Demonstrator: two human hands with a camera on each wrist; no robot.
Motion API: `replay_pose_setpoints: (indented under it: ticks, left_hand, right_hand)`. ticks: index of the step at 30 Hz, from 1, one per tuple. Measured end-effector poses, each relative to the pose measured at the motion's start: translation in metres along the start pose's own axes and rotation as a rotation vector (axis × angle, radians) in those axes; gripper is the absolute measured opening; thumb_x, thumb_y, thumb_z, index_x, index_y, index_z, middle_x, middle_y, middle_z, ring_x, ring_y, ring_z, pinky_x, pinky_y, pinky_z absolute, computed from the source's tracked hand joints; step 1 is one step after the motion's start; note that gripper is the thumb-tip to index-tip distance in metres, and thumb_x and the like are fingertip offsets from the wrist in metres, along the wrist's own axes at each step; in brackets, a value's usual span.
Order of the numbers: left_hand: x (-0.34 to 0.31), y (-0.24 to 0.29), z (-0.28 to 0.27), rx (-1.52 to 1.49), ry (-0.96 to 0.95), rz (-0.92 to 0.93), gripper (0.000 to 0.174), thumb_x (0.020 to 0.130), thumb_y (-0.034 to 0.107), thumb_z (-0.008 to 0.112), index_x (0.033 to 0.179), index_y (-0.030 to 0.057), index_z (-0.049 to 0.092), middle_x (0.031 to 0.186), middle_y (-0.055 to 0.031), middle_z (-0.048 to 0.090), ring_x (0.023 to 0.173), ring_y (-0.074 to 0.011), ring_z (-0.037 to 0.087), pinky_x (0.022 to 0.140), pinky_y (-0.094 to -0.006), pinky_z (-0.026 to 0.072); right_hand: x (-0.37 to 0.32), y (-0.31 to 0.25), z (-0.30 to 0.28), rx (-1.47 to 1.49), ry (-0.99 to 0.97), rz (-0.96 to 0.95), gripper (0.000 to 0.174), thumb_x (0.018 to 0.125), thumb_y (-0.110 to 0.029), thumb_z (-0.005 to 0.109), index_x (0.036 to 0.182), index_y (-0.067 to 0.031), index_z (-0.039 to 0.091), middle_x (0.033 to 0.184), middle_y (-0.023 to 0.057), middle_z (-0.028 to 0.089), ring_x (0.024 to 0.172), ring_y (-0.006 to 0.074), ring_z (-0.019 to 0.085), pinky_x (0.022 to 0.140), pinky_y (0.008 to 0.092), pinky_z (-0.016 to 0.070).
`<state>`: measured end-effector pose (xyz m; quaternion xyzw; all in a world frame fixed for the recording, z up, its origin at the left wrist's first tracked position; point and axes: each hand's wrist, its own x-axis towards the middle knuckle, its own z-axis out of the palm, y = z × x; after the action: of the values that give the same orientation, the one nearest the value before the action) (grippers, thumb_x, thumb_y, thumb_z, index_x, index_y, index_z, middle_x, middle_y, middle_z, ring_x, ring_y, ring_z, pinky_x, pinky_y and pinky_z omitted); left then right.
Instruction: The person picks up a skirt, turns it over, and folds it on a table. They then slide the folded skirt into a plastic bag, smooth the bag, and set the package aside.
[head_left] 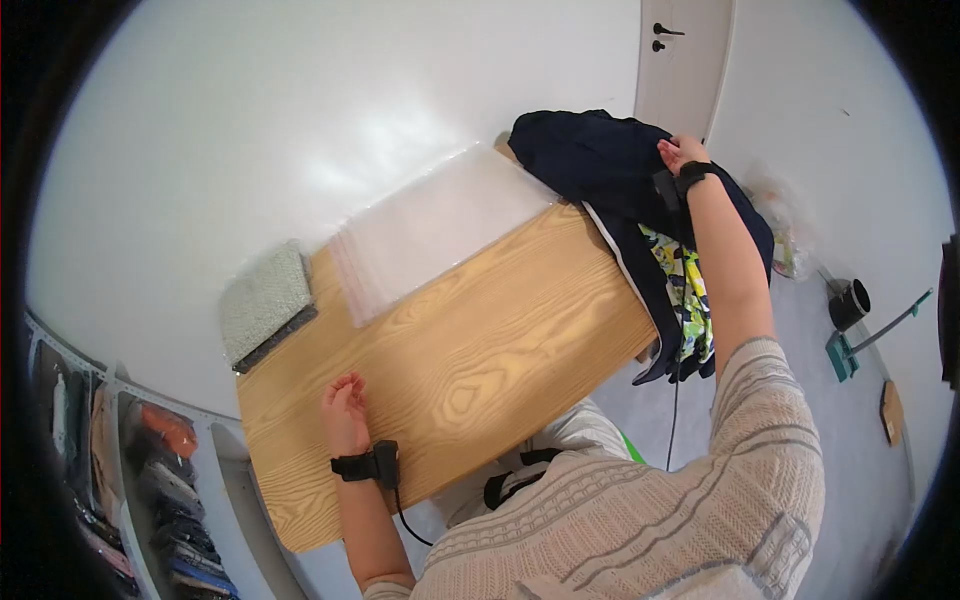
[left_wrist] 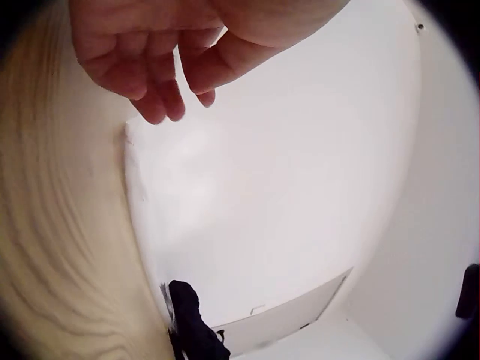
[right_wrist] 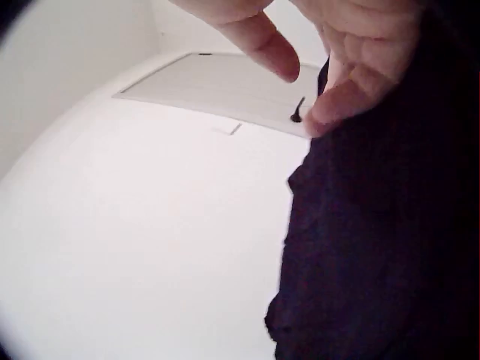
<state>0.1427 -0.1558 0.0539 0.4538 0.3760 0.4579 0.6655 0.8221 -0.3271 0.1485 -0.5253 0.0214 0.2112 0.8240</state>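
My left hand (head_left: 347, 415) is over the near left part of the wooden table (head_left: 480, 350), its fingers loosely bent with nothing between them. In the left wrist view, its fingertips (left_wrist: 154, 112) hang free above the wood. My right hand (head_left: 684, 152) is at the far right, against a pile of dark navy cloth (head_left: 590, 150). The right wrist view shows its thumb (right_wrist: 274, 56) apart from the loosely curled fingers, which overlap the edge of the navy cloth. Yellow, green and white patterned fabric (head_left: 690, 290) hangs below the navy cloth at the table's right end.
A stack of clear plastic sheets or bags (head_left: 440, 230) lies along the back of the table. A grey textured folded bundle (head_left: 265, 300) sits at the back left corner. Shelves (head_left: 120, 390) with wrapped items stand at the left. A black bin (head_left: 849, 303) and a green dustpan (head_left: 842, 357) are on the right floor.
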Motion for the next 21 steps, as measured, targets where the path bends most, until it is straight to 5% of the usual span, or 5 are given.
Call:
replay_pose_setpoints:
  ticks: [3, 6, 11, 15, 21]
  left_hand:
    - [0.002, -0.005, -0.017, -0.127, -0.013, -0.047, 0.010, 0.088, 0.005, 0.051, 0.097, 0.0068, 0.055, 0.102, -0.0053, 0.060, 0.090, -0.0153, 0.058, 0.071, -0.0260, 0.0468]
    - [0.009, -0.013, -0.032, -0.309, -0.002, -0.031, 0.011, 0.089, 0.005, 0.051, 0.098, 0.0072, 0.055, 0.096, -0.0046, 0.060, 0.083, -0.0149, 0.058, 0.065, -0.0249, 0.0485]
    - [0.009, -0.012, -0.037, -0.490, -0.020, -0.042, 0.010, 0.090, 0.008, 0.051, 0.099, 0.0092, 0.055, 0.089, -0.0011, 0.059, 0.077, -0.0128, 0.056, 0.065, -0.0243, 0.0477]
    - [0.010, -0.018, -0.042, -0.473, -0.039, -0.064, 0.010, 0.090, 0.009, 0.052, 0.099, 0.0094, 0.055, 0.089, -0.0002, 0.059, 0.078, -0.0123, 0.056, 0.065, -0.0241, 0.0475]
    - [0.008, -0.021, -0.042, -0.456, -0.048, -0.081, 0.011, 0.089, 0.008, 0.053, 0.100, 0.0094, 0.055, 0.089, -0.0010, 0.060, 0.076, -0.0124, 0.056, 0.063, -0.0238, 0.0480]
  right_hand:
    - [0.046, 0.024, -0.024, 0.041, -0.033, -0.003, 0.018, 0.093, -0.011, 0.047, 0.102, 0.0043, 0.048, 0.087, 0.0140, 0.064, 0.077, 0.0265, 0.066, 0.057, 0.0291, 0.0562]
    - [0.023, 0.027, -0.015, 0.045, 0.048, -0.098, 0.017, 0.093, -0.009, 0.046, 0.104, 0.0031, 0.051, 0.091, 0.0158, 0.063, 0.076, 0.0250, 0.065, 0.052, 0.0298, 0.0537]
    - [-0.028, -0.001, -0.002, 0.112, 0.000, 0.070, 0.010, 0.090, -0.013, 0.053, 0.082, -0.0070, 0.053, 0.064, 0.0010, 0.057, 0.056, 0.0125, 0.055, 0.042, 0.0227, 0.0372]
    - [-0.121, -0.008, 0.019, 0.315, -0.188, 0.043, 0.012, 0.091, -0.014, 0.053, 0.082, -0.0067, 0.053, 0.067, 0.0005, 0.056, 0.056, 0.0117, 0.051, 0.046, 0.0232, 0.0365]
    - [-0.208, 0.000, 0.045, 0.539, -0.803, -0.087, 0.014, 0.093, -0.012, 0.050, 0.080, -0.0068, 0.048, 0.067, 0.0001, 0.047, 0.064, 0.0121, 0.042, 0.057, 0.0231, 0.0369]
